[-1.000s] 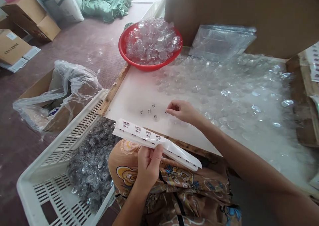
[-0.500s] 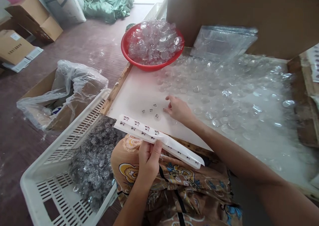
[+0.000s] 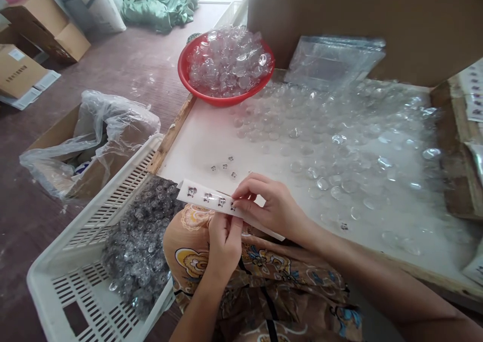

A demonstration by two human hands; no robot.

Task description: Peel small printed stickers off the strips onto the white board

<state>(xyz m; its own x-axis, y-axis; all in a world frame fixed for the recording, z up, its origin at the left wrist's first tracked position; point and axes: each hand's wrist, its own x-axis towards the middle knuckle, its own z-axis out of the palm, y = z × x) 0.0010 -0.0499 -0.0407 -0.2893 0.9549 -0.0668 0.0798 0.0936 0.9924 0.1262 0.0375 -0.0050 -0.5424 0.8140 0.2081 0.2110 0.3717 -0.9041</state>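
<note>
A white sticker sheet (image 3: 199,197), folded over and printed with small dark cartoon figures, is above my lap. My left hand (image 3: 225,239) is closed on its lower edge, thumb in front. My right hand (image 3: 269,203) is at the middle of the sheet, thumb and forefinger pinched over one sticker (image 3: 233,207) and partly hiding it. Beyond the sheet, several loose stickers (image 3: 225,166) lie on the white tabletop (image 3: 196,146), probably each on a clear disc. Another sticker (image 3: 343,226) lies to the right of my right forearm.
Clear domed discs (image 3: 339,181) cover much of the tabletop. A red basin (image 3: 226,100) heaped with clear discs stands at the back, near clear plastic bags (image 3: 332,60). On my left are a white crate (image 3: 45,281) of finished-looking dark-printed pieces and a plastic-lined carton (image 3: 56,131).
My right hand has come back from the tabletop near the loose stickers to the sticker sheet and pinches at it. My left hand keeps hold of the sheet. The view has shifted slightly.
</note>
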